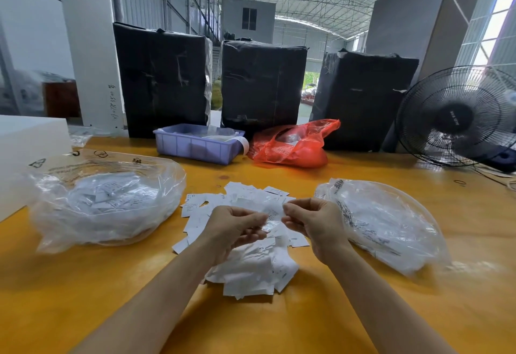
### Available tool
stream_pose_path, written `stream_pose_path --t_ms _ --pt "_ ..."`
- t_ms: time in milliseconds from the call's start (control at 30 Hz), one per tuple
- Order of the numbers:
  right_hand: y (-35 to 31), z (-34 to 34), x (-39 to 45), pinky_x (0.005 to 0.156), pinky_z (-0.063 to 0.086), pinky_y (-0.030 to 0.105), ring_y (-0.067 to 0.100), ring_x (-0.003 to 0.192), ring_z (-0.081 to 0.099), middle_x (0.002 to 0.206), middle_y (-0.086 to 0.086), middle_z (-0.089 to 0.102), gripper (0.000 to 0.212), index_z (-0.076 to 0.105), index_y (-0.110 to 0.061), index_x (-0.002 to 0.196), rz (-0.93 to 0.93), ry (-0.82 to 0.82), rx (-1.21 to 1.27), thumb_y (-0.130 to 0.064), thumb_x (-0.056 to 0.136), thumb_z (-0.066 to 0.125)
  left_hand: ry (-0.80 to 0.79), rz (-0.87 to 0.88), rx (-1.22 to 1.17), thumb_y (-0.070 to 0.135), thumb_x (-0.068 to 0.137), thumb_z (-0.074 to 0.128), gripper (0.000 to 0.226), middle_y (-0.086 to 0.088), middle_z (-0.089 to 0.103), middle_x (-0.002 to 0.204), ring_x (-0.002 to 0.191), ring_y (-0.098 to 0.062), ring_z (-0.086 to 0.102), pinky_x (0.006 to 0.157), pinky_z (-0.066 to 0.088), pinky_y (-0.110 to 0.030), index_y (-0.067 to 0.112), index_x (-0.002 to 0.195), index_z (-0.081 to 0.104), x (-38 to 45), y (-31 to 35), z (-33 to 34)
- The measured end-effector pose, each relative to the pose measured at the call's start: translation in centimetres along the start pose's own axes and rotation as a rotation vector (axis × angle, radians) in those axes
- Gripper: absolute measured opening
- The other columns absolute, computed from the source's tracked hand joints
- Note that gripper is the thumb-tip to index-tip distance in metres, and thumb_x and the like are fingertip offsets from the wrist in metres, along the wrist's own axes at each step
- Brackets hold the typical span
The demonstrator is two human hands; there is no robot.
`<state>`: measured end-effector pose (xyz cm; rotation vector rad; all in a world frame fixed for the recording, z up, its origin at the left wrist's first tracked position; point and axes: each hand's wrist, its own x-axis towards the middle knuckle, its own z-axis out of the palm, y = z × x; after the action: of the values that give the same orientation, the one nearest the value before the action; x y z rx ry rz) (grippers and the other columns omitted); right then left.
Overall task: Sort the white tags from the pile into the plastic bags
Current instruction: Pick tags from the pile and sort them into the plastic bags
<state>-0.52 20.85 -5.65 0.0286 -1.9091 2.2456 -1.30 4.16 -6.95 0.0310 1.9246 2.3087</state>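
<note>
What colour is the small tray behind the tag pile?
Light purple tray, clearest in the head view.

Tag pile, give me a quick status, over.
Left hand and right hand pinch one white tag above the tag pile. Clear bags either side. Nothing blocking.

Two bare forearms reach in from the bottom edge, with no sleeves, watch, bracelet or gloves on them. The left hand [236, 226] and the right hand [312, 223] are bare too, with no rings showing on the fingers. The fingernails that show look short and unpainted
</note>
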Motion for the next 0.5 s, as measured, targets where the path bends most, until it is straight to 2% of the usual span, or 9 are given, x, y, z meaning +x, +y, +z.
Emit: stream_pose_path --t_ms 167,233,333,400,467,500 --pt "0.2 0.2 0.0 0.055 0.055 0.021 0.019 0.057 0.067 0.068 0.013 0.069 0.006 0.068 -0.002 0.081 -0.170 0.004 -0.190 0.002 0.078 0.072 0.069 0.145 0.192 0.010 0.079 0.074 0.015 -0.008 0.069 0.061 0.045 -0.011 0.062 0.044 0.047 -0.018 -0.003 0.084 0.069 -0.2 0.0 -0.2" --pt "-0.1 -0.3 0.2 0.057 0.056 0.022 0.020 0.061 0.068 0.073 0.013 0.070 0.007 0.069 -0.003 0.086 -0.300 0.045 -0.353 0.000 0.080 0.071 0.183 0.242 0.189 0.010 0.081 0.073 0.012 -0.010 0.068 0.061 0.043 -0.010 0.061 0.044 0.048 -0.018 -0.001 0.079 0.068 -0.1 0.8 -0.7" --pt "-1.2 -2.5 1.1 0.063 0.052 0.022 0.026 0.070 0.067 0.081 0.015 0.071 0.010 0.070 0.000 0.092 -0.585 0.291 -0.724 0.001 0.083 0.066 0.550 0.416 0.083 0.010 0.086 0.068 0.012 -0.011 0.067 0.063 0.048 -0.015 0.064 0.050 0.054 -0.024 -0.001 0.082 0.068 0.5 3.1 -3.7" --pt "-1.8 -5.1 1.8 0.072 0.052 0.032 0.035 0.076 0.065 0.087 0.021 0.071 0.014 0.070 0.005 0.093 -0.680 0.481 -0.918 0.007 0.083 0.061 0.832 0.461 0.097 0.011 0.090 0.062 0.014 -0.013 0.070 0.076 0.065 -0.024 0.069 0.060 0.056 -0.030 0.000 0.090 0.069 0.6 4.7 -6.9" --pt "-1.8 -8.2 2.6 0.081 0.052 0.049 0.044 0.087 0.064 0.097 0.028 0.068 0.023 0.067 0.008 0.101 -0.565 0.568 -1.078 0.012 0.083 0.054 1.064 0.411 0.176 0.009 0.093 0.056 0.019 -0.011 0.070 0.083 0.081 -0.025 0.069 0.061 0.051 -0.023 -0.003 0.095 0.070 0.3 5.2 -9.6" --pt "-1.7 -9.8 3.0 0.085 0.051 0.052 0.046 0.094 0.061 0.103 0.029 0.066 0.027 0.066 0.008 0.106 -0.444 0.577 -1.144 0.011 0.083 0.052 1.138 0.369 0.197 0.007 0.093 0.054 0.020 -0.012 0.070 0.085 0.085 -0.024 0.068 0.062 0.048 -0.021 -0.005 0.096 0.069 0.2 5.1 -10.6"
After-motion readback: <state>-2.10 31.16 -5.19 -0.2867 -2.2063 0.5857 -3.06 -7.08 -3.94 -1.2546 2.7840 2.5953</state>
